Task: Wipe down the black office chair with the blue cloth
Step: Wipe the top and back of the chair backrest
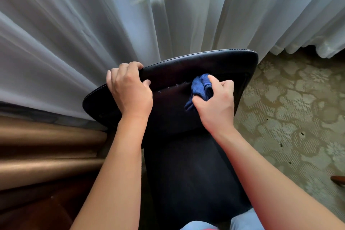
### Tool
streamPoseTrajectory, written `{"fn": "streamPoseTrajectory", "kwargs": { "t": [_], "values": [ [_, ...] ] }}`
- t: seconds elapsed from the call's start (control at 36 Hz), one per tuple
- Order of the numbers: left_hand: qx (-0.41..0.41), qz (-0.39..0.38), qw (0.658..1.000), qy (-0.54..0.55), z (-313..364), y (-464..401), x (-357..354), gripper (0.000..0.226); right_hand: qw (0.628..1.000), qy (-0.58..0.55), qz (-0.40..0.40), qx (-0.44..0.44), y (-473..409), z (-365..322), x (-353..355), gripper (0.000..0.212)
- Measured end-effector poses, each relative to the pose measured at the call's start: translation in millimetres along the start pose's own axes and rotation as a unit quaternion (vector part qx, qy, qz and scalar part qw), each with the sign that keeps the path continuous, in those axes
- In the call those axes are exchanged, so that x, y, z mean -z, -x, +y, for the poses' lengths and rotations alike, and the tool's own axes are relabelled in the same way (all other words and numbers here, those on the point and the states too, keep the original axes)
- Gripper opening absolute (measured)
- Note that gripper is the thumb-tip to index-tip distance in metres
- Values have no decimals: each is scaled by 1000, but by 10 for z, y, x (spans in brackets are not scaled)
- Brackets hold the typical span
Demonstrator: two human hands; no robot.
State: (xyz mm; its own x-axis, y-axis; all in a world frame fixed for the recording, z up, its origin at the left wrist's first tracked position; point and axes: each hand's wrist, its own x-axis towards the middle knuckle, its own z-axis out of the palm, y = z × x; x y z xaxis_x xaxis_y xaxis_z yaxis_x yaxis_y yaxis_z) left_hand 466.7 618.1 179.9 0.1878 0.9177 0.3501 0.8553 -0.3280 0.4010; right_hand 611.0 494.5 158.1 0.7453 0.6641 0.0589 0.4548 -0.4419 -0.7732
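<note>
The black office chair (214, 65) fills the middle of the head view, its padded backrest top facing me and its back running down toward me. My left hand (128, 89) grips the top left edge of the backrest, fingers curled over the rim. My right hand (216, 101) holds the bunched blue cloth (198, 87) and presses it against the backrest's upper middle, beside a stitched seam with pale specks of dust.
White sheer curtains (93, 33) hang close behind the chair. A brown drape (46, 145) lies in folds at the lower left. Patterned green carpet (298, 108) spreads to the right, with a dark wooden piece (338, 179) at the right edge.
</note>
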Motion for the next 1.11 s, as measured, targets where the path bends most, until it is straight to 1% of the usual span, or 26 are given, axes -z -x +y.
{"fn": "streamPoseTrajectory", "kwargs": {
  "t": [0.14, 0.28, 0.33, 0.47, 0.58, 0.67, 0.72, 0.81, 0.94, 1.06, 1.11],
  "values": [
    [-3, -4, 1000, -7, -54, -50, 16, 42, 998, -5, -47, 29, 94, -132, -154, 63],
    [6, -11, 1000, -14, -56, -7, 37, 41, 989, 6, -111, 94, 164, -241, -192, 53],
    [0, -11, 1000, -16, -75, 35, 53, 41, 987, -1, -123, 108, 195, -254, -175, 53],
    [-14, -29, 999, -11, -116, 166, 137, 47, 992, -31, -92, 83, 253, -124, -5, 66],
    [22, -7, 999, -31, -223, 202, 211, 52, 998, -30, -38, 49, 198, 7, 130, 66],
    [53, -2, 998, -38, -315, 207, 231, 50, 999, -8, -14, 38, 127, 19, 168, 66],
    [62, -4, 997, -37, -347, 203, 218, 47, 999, 7, -14, 34, 89, 2, 148, 65],
    [54, 7, 998, -38, -371, 179, 192, 44, 999, 24, -21, 30, 83, -55, 59, 64],
    [39, 23, 999, -28, -408, 152, 172, 43, 997, 36, -42, 48, 119, -190, -150, 61],
    [43, 25, 998, -24, -442, 119, 172, 43, 995, 34, -63, 62, 194, -291, -303, 59],
    [42, 24, 998, -27, -454, 107, 170, 43, 994, 26, -76, 79, 248, -353, -368, 54]
  ]
}}
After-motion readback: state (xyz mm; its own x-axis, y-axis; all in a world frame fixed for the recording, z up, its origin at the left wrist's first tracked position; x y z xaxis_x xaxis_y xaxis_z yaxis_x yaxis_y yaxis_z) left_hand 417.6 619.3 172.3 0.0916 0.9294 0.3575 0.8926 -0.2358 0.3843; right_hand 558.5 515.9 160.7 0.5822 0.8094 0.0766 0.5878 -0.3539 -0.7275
